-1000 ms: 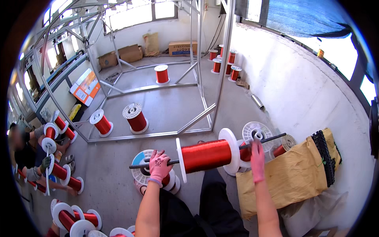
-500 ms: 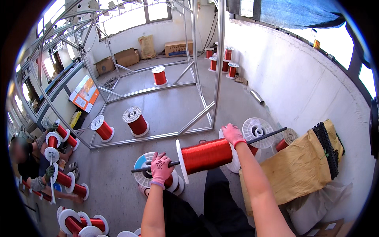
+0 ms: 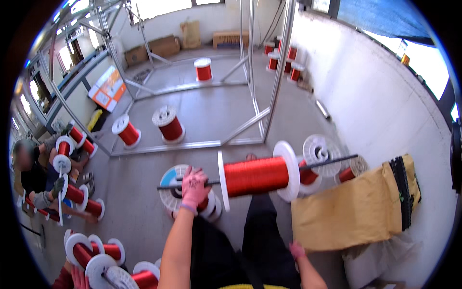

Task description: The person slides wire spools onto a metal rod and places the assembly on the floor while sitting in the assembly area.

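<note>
A large white-flanged spool of red wire (image 3: pixel 255 177) lies level in front of me, with a dark rod (image 3: pixel 332 161) passing through its centre and sticking out at both ends. My left hand (image 3: pixel 194 189), in a pink glove, is closed round the rod just left of the spool. Below it stands a spool with a white and blue top (image 3: pixel 169 180), partly covered by the hand and rod. My right hand (image 3: pixel 297 250), also gloved in pink, is low beside the brown sack (image 3: pixel 346 212), away from the rod. Its fingers are too small and blurred to read.
A metal frame (image 3: pixel 192 147) stands ahead, with red spools (image 3: pixel 168 126) on the floor within it. White-topped spools (image 3: pixel 321 154) stand under the rod's right end. At the left a person (image 3: pixel 36 168) handles several spools. More spools (image 3: pixel 98 250) crowd the lower left, beside another pink-gloved hand (image 3: pixel 79 277).
My right hand has let go of the spool's right side and dropped down near the sack. My left hand still grips the rod. The view has shifted slightly.
</note>
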